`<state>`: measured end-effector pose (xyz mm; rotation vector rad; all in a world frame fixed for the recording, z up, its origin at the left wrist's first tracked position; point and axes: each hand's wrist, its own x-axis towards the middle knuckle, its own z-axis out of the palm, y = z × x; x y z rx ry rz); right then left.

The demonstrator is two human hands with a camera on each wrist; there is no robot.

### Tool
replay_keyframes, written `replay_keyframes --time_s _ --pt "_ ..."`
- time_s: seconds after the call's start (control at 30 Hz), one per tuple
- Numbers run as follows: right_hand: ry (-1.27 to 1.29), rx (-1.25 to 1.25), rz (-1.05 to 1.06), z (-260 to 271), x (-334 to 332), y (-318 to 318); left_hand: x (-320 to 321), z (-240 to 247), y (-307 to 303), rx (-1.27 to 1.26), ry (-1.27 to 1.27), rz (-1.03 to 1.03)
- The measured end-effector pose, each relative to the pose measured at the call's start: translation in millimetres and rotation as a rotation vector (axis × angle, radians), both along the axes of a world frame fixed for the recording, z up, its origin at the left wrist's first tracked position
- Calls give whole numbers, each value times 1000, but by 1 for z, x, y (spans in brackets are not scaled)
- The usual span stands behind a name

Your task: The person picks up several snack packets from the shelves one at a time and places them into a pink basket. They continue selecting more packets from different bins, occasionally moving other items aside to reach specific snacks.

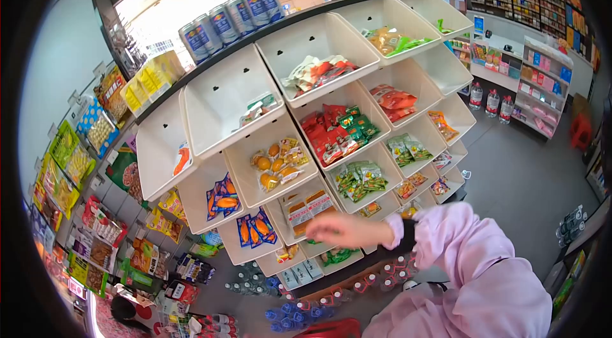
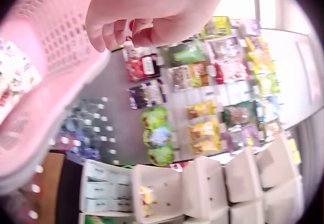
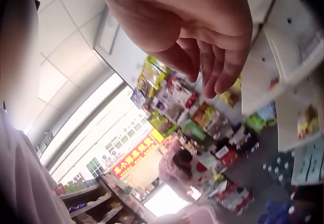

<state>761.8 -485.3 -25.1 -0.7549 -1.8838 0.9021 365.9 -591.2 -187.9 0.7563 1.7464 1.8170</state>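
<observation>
Our right hand (image 1: 350,230) hangs loose, snack bins (image 1: 241,158) near it; beside our loosely bent left hand (image 2: 162,6), a pink basket (image 2: 76,75).

Bins (image 1: 319,35) of packaged snacks (image 1: 360,180) show a shop

Cans (image 1: 229,19) stand on the rack (image 1: 293,22); packets (image 1: 360,179) lie in bins (image 1: 220,108) below.

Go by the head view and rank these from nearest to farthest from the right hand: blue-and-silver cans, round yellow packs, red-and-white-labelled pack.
From the right hand:
1. Red-and-white-labelled pack: in the bin just beyond the fingers.
2. Round yellow packs: in the bin above that, up and left in the picture.
3. Blue-and-silver cans: on the rack's top, upper left.
</observation>
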Motion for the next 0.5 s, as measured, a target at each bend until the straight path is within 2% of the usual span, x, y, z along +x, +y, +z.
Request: replay_keyframes --time_s 0.03,0.07,0.1,0.13,0.17,0.23,0.37,0.4,0.47,0.5 --pt "22 24 -61 20 18 6 20 25 20 4 218 -32" --pt "11 141 -118 42 37 11 25 27 47 48 265 -171" --pt "-3 258 -175 65 56 17 71 73 63 135 154 -246" --pt "18 270 -247 84 71 25 95 84 86 255 92 -273" --pt "38 282 -318 100 86 34 134 124 95 296 138 -365" --pt "121 361 -324 128 118 57 187 176 120 438 276 -546" --pt "-40 436 -476 174 171 101 284 277 143 732 492 -776" --pt "-96 456 -513 179 181 113 306 296 151 774 552 -808" --pt "-188 488 -582 184 197 135 347 324 175 814 484 -969" --pt "-234 497 -617 183 204 144 364 336 189 781 574 -1009"
